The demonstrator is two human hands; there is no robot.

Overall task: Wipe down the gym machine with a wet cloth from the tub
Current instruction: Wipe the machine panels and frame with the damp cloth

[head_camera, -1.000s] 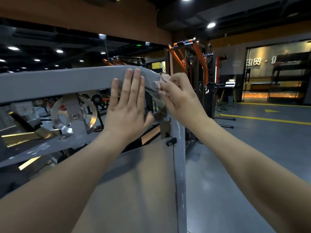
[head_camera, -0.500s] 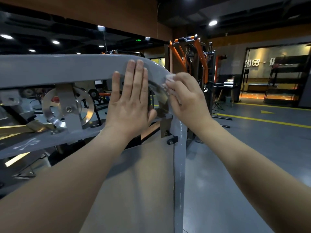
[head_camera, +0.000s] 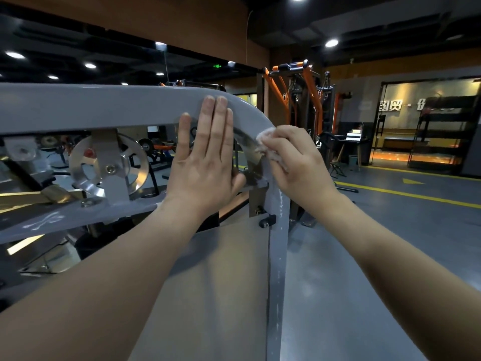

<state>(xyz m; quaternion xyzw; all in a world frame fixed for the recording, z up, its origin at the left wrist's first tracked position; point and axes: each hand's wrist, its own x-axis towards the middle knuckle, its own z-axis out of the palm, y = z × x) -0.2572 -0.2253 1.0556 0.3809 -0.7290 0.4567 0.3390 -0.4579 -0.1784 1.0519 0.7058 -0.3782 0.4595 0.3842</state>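
Against the curved grey metal frame (head_camera: 104,108), my right hand (head_camera: 299,168) clamps a white cloth (head_camera: 265,134), left hand (head_camera: 205,173) pressed flat. Much seems unwiped.

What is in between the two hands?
In the head view, the bend of the grey frame and a shiny metal plate lie between the flat left hand and the right hand, which grips the cloth against that bend.

Gym: orange cable machine (head_camera: 296,100), grey machine frame (head_camera: 104,108).
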